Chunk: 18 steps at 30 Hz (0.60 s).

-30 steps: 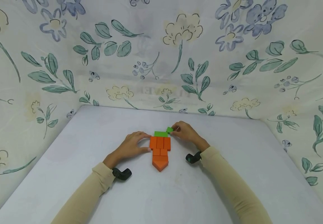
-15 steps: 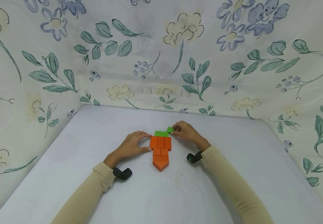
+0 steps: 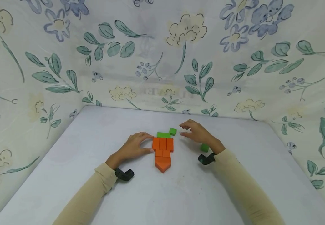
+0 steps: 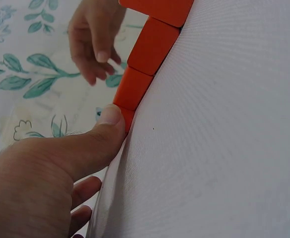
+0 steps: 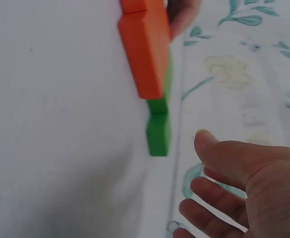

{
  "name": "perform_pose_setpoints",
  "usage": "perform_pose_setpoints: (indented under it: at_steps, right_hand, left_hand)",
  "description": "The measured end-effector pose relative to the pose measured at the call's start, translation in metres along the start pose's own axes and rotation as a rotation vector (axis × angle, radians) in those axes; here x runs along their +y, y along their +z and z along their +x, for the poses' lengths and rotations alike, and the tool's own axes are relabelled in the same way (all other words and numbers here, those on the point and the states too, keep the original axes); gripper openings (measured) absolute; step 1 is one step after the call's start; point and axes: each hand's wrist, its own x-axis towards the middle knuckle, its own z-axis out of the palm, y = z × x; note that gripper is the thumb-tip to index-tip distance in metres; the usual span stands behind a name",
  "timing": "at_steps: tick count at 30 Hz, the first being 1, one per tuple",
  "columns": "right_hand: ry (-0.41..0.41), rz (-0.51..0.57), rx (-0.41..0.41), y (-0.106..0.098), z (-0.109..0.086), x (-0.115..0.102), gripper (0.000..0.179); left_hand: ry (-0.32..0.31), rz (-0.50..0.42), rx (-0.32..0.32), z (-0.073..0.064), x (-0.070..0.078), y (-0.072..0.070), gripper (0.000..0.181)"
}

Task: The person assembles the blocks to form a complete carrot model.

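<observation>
Orange blocks [image 3: 163, 143] lie flat together on the white table, tapering to a point at the near end. Across their far end lies a flat green block [image 3: 163, 135]. Turned at an angle by its right end is a small green block [image 3: 172, 131]. My left hand [image 3: 134, 146] rests at the left edge of the orange blocks, thumb and index finger touching them near the corners; the thumb's contact shows in the left wrist view. My right hand [image 3: 198, 132] hovers right of the small green block, fingers loosely bent and apart from it.
Another green block [image 3: 205, 147] sits on the table [image 3: 162, 200] beneath my right wrist, partly hidden. Flower-patterned cloth [image 3: 162, 62] stands behind the table and along both sides. A dark wrist camera [image 3: 124, 174] projects inward from the left sleeve, another [image 3: 206, 159] from the right.
My right hand has let go of the small green block and drawn off to the right. The green block under the right wrist has come into view. My left hand keeps its place.
</observation>
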Motion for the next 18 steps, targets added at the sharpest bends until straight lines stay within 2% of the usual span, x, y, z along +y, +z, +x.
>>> perform_pose_setpoints:
  at_steps: [7, 12, 14, 18]
  right_hand:
    - [-0.078, 0.007, 0.098, -0.030, -0.040, 0.003, 0.031]
    - [-0.052, -0.010, 0.133, -0.037, -0.072, 0.017, 0.023]
    - [-0.048, -0.007, 0.107, -0.035, -0.083, 0.025, 0.025]
    - [-0.098, -0.040, -0.012, -0.028, -0.101, 0.040, 0.036]
  left_hand:
    - [-0.012, -0.005, 0.001, 0.002, 0.004, -0.002, 0.062]
    - [-0.013, -0.003, -0.004, 0.003, 0.003, -0.001, 0.062]
    - [-0.014, 0.000, -0.002, 0.003, 0.002, 0.001, 0.062]
    - [-0.003, 0.003, 0.006, 0.003, 0.001, 0.004, 0.062]
